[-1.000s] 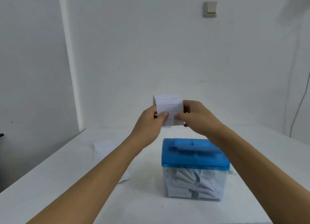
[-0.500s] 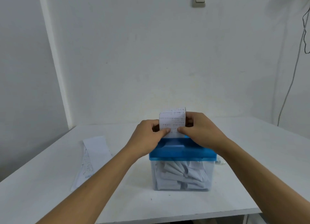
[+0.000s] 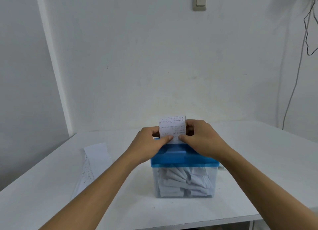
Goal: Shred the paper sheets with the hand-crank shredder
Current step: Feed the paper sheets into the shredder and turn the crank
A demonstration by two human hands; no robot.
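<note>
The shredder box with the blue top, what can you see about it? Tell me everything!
The shredder is a small box standing upright on the white table. Its lid looks like glossy blue plastic with a raised bar across it. Underneath is a see-through bin packed with white paper strips. A printed sheet stands upright at its top, pinched by the left hand and right hand, which hover over or touch the lid; I cannot tell which.
</note>
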